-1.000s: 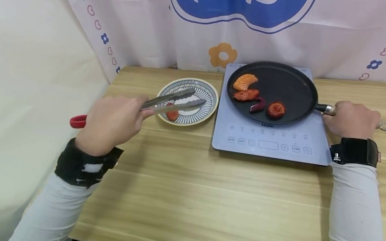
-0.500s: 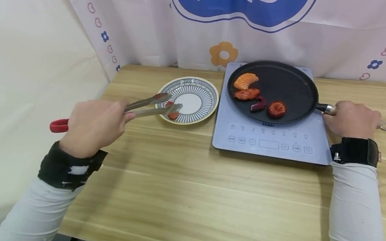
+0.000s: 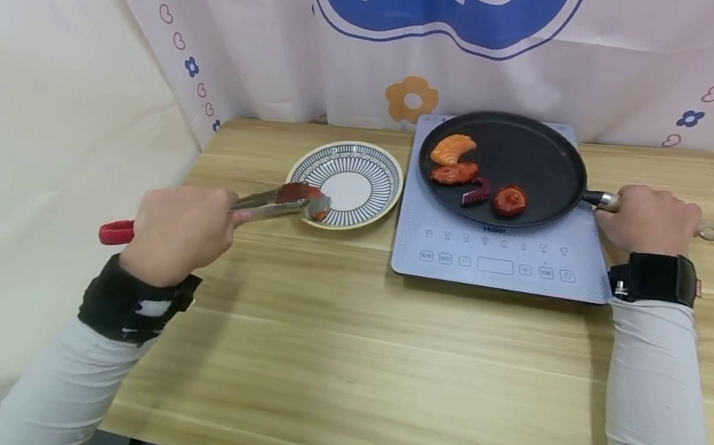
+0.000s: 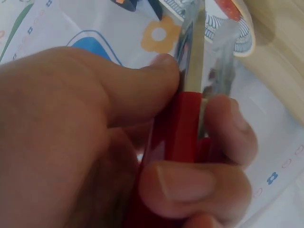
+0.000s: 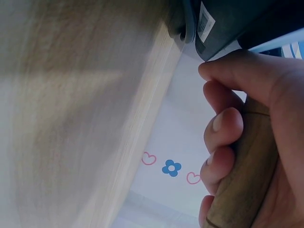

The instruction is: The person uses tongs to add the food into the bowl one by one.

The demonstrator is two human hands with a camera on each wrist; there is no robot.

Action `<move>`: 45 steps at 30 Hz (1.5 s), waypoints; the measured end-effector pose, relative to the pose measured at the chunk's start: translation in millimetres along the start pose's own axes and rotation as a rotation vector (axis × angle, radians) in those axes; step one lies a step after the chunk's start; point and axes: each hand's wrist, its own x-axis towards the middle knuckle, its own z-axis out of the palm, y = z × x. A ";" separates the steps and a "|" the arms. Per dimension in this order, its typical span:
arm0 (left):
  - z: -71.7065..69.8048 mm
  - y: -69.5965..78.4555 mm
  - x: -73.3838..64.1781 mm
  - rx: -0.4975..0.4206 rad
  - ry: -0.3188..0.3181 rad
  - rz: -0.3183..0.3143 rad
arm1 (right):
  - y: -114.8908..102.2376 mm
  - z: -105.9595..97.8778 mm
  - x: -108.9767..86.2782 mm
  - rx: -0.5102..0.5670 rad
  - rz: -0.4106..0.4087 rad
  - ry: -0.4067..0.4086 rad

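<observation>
My left hand (image 3: 178, 234) holds metal tongs (image 4: 178, 128) by their red handles, thumb on one side and fingers curled on the other. The tongs' tips are over the near-left rim of a patterned plate (image 3: 369, 209), at a red piece of food (image 4: 230, 8). The tips partly hide this piece; whether they pinch it I cannot tell. My right hand (image 3: 651, 220) grips the wooden handle (image 5: 249, 166) of a black frying pan (image 3: 546, 158). In the pan lie an orange piece (image 3: 453, 149), a reddish piece (image 3: 454, 173), a purple tentacle (image 3: 476, 193) and a round red-brown piece (image 3: 509, 201).
The pan stands on a flat induction cooker (image 3: 498, 251), right of the plate. Both are at the back of a wooden table (image 3: 375, 379), in front of a printed cloth (image 3: 257, 8). A pale sheet (image 3: 26, 165) hangs at the left.
My left hand has drawn the tongs left and toward me, from above the plate's middle to the red piece at its near-left rim. The tongs' tips are closer together. My right hand keeps its place.
</observation>
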 end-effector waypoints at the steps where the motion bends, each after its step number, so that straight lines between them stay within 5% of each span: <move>1: 0.0 1.6 0.6 -0.006 -0.010 -0.014 | -0.4 -0.2 0.1 -0.001 0.000 0.000; 9: -1.7 20.1 8.3 0.004 -0.119 -0.099 | 1.0 -0.4 -0.6 -0.006 -0.007 0.009; 14: 2.3 27.0 12.3 -0.006 -0.128 -0.126 | 0.8 0.3 -0.2 -0.001 -0.010 0.005; 26: 38.2 37.5 19.2 0.000 0.112 -0.140 | 2.1 0.1 0.8 -0.008 -0.002 0.006; 38: 60.5 19.9 27.9 -0.091 0.236 -0.106 | 0.0 1.1 -0.3 -0.003 -0.002 0.018; 45: 62.4 10.6 28.1 -0.123 0.208 -0.091 | -0.4 1.7 -0.4 -0.008 -0.002 0.009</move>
